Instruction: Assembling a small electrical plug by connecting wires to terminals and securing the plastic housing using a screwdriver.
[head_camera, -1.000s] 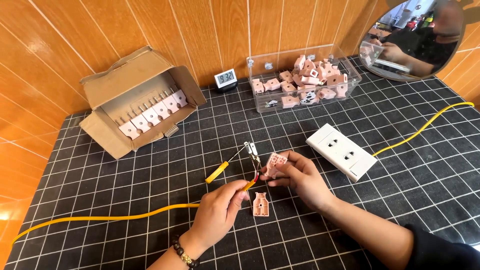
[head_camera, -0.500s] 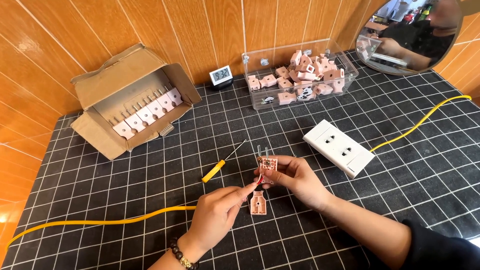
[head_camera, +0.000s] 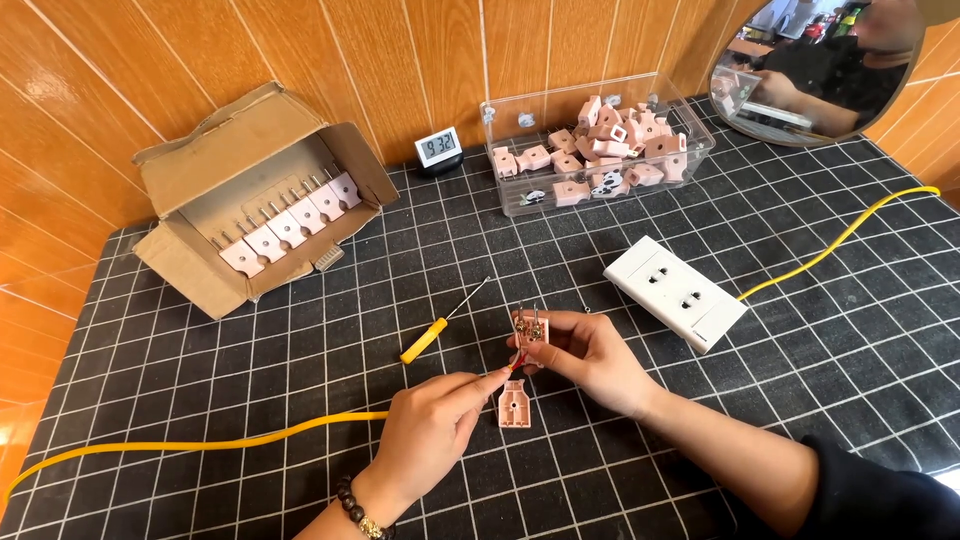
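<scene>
My right hand (head_camera: 590, 358) holds a pink plug half (head_camera: 529, 331) with metal pins sticking up, at the table's middle. My left hand (head_camera: 432, 428) pinches the end of the yellow cable (head_camera: 180, 447), its thin red wire tip (head_camera: 515, 366) pressed to the plug half. A second pink plug cover (head_camera: 513, 405) lies flat on the mat just below the two hands. A yellow-handled screwdriver (head_camera: 438, 326) lies on the mat to the upper left of my hands, untouched.
A white socket strip (head_camera: 675, 292) with a yellow cord (head_camera: 840, 245) sits right. A clear bin (head_camera: 600, 150) of pink plug parts stands at the back, a small digital clock (head_camera: 438, 150) beside it. An open cardboard box (head_camera: 255, 200) with assembled plugs lies back left. A round mirror (head_camera: 820, 65) leans far right.
Both hands have stayed together at the middle with the plug half; the left fingers have shifted the wire tip closer to it. The screwdriver lies where it was.
</scene>
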